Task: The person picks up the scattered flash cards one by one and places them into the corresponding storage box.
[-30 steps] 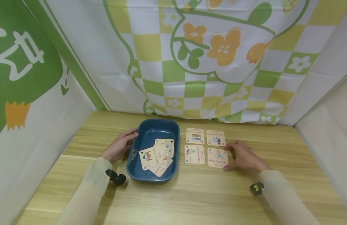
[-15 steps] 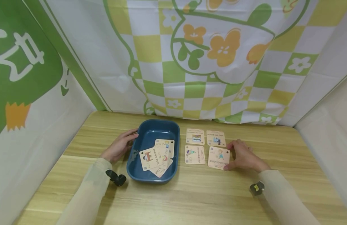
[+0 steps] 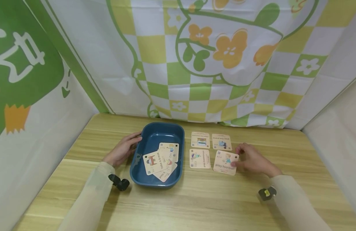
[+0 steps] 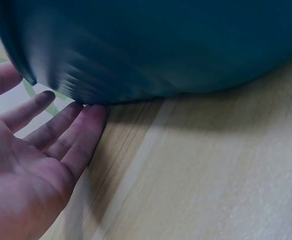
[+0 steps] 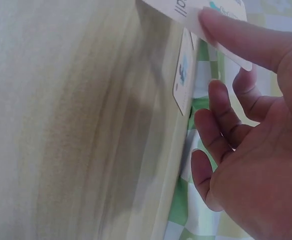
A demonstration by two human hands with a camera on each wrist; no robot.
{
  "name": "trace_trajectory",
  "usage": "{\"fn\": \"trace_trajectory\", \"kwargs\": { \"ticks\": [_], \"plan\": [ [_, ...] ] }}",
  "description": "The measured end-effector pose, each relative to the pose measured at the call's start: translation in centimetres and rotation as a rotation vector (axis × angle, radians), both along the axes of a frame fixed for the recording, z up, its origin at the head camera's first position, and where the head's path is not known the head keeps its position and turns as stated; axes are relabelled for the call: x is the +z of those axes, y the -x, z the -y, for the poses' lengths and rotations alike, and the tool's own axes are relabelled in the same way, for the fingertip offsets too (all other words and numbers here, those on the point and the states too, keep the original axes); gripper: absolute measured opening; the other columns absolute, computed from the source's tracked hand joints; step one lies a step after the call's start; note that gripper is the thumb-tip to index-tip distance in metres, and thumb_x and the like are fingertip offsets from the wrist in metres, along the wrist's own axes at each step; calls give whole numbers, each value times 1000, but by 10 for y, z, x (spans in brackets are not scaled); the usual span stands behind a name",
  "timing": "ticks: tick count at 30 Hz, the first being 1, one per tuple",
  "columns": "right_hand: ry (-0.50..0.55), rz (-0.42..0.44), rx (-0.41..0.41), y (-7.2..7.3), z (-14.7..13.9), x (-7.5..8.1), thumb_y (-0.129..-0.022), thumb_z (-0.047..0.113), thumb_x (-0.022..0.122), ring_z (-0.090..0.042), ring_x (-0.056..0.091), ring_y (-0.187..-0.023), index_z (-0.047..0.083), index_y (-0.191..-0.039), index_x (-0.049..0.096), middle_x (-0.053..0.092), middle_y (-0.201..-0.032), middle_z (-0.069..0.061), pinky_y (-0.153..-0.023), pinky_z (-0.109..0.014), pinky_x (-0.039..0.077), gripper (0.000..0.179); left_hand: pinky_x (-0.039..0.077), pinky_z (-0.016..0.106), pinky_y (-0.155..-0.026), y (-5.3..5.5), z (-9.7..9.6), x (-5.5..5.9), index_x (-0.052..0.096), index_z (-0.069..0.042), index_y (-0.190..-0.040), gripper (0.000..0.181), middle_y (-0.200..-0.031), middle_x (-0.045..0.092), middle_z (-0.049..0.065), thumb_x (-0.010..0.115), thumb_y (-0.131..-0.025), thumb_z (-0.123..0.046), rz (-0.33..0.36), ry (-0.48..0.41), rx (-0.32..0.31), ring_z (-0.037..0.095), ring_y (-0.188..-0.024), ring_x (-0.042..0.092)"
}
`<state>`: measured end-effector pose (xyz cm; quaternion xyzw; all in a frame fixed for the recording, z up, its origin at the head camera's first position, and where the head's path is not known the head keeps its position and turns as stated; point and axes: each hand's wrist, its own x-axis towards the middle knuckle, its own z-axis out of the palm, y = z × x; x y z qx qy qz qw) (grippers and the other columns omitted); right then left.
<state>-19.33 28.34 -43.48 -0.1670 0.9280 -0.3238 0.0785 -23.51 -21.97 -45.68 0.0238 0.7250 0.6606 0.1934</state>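
In the head view my right hand (image 3: pixel 254 160) pinches the right edge of a square "play football" card (image 3: pixel 226 162) between thumb and index finger. The right wrist view shows the thumb flat over this card (image 5: pixel 225 20), its corner raised above the table, the other fingers loosely bent. On the left, my left hand (image 3: pixel 123 149) rests against the side of a blue plastic tray (image 3: pixel 132 173). Its fingers (image 4: pixel 86 137) extend to the tray's outer wall (image 4: pixel 150 55) in the left wrist view. Inside the tray lie overlapping cards, with a "take a break" card (image 3: pixel 155 162) on top.
Beside the tray lie a "play badminton" card (image 3: pixel 199 158), a "play the piano" card (image 3: pixel 221 142) and another picture card (image 3: pixel 200 140). They rest on a wooden table (image 3: pixel 178 208). A checked, flowered cloth (image 3: pixel 201 80) hangs behind its back edge.
The football card has shifted slightly to the right and tilted up. My right thumb has moved from beside the card onto its face. The left hand and tray have stayed put.
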Motion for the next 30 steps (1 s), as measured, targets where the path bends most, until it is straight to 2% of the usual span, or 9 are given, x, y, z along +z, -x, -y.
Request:
{"fn": "trace_trajectory", "kwargs": {
  "ticks": [6,12,20,30],
  "plan": [
    [38,-20,45,-4,0,10,-89,13,79,-25,59,-96,4,-94,66,63,-96,-5,-90,-51,48,17,22,57,-120,0,0,0,23,-2,-160,62,-165,22,20,46,-109,-28,0,1,1,40,-150,23],
    [55,-62,81,-7,1,15,-94,11,73,-24,58,-96,7,-93,69,64,-97,-4,-91,-54,47,6,21,57,-120,0,0,0,23,-2,-160,62,-165,22,20,47,-109,-28,3,3,5,40,-150,23],
    [62,-72,40,-8,2,17,-96,13,71,-25,55,-96,9,-94,70,63,-97,-5,-88,-48,44,5,22,56,-120,0,0,0,23,-2,-160,63,-165,23,20,47,-109,-29,7,-3,5,39,-150,25],
    [100,-65,22,-9,8,22,-95,12,72,-28,55,-99,7,-95,70,62,-101,-7,-91,-55,42,5,21,57,-120,0,0,0,23,-3,-160,62,-165,23,19,47,-109,-29,8,-3,4,39,-150,24]
  ]
}}
